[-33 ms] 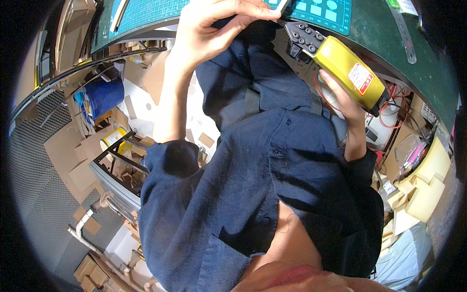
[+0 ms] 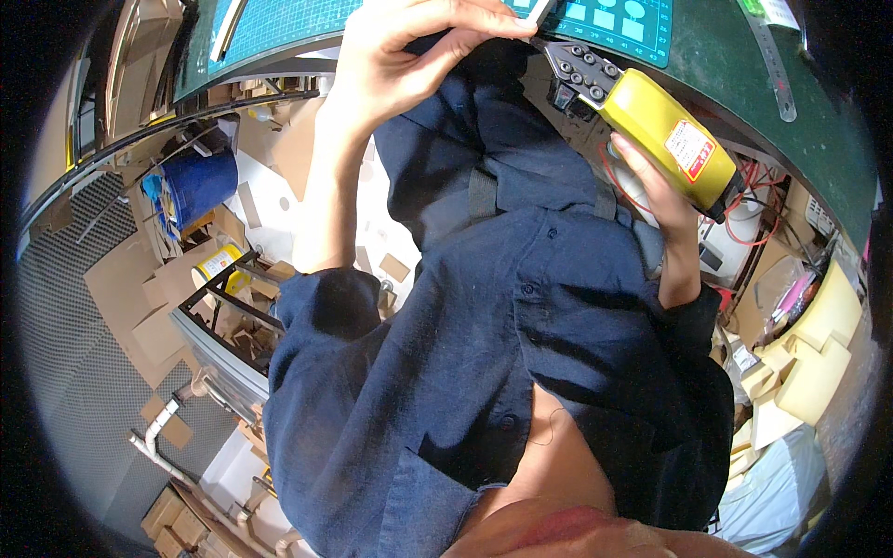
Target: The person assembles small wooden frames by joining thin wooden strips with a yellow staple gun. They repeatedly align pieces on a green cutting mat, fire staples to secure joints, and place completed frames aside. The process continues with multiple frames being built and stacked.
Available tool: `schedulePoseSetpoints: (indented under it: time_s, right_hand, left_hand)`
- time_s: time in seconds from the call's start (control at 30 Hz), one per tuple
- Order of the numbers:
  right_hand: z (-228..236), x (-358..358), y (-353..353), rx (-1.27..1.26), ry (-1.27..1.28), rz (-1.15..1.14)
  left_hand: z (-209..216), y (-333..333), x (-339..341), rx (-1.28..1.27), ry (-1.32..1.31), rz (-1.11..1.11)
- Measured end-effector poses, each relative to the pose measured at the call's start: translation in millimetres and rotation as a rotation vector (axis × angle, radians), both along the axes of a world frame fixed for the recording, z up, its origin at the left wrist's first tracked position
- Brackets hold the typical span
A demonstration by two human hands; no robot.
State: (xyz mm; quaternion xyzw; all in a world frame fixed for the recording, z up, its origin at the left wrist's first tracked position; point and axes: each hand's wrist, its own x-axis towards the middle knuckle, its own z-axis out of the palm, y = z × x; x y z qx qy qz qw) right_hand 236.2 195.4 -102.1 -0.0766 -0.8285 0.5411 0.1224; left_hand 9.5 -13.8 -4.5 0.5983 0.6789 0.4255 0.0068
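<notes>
At the upper edge my left hand [image 2: 400, 58] pinches a thin, pale strip [image 2: 539, 13] between thumb and fingers. The strip's far part runs out of the picture. My right hand [image 2: 656, 181] is closed around the underside of a yellow handheld power tool [image 2: 656, 121] with a label on its side. Several bolts stud the tool's dark metal head [image 2: 579, 73], whose tip points up and left, very close to the pinched strip. Whether tip and strip touch I cannot tell. Most of my right fingers are hidden behind the tool.
A green cutting mat [image 2: 298, 23] lies on the dark green table [image 2: 819, 158], with a steel ruler [image 2: 774, 74] at the right. On my left stand a blue bin [image 2: 200, 181] and a black-framed cart [image 2: 228, 316]. Red cables [image 2: 767, 223] and pale foam pieces [image 2: 819, 372] are on my right.
</notes>
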Motion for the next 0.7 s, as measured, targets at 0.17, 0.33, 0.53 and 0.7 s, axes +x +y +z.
schedulePoseSetpoints:
  time_s: [0.17, 0.33, 0.53, 0.7]
  right_hand:
    - [9.1, -2.0, -3.3, -0.121, -0.048, -0.028]
    - [3.8, -1.7, -2.9, -0.125, 0.039, -0.012]
    - [0.6, 0.3, -1.3, -0.073, 0.042, 0.012]
    - [2.2, 0.2, -0.8, -0.16, 0.023, 0.015]
  left_hand:
    - [0.4, -1.2, 1.4, -0.012, 0.084, 0.03]
    - [-3.5, 0.4, -0.9, 0.03, 0.025, -0.003]
    - [-1.0, -0.6, -1.1, -0.002, 0.047, 0.001]
    - [1.4, 0.7, 0.3, 0.01, 0.042, 0.003]
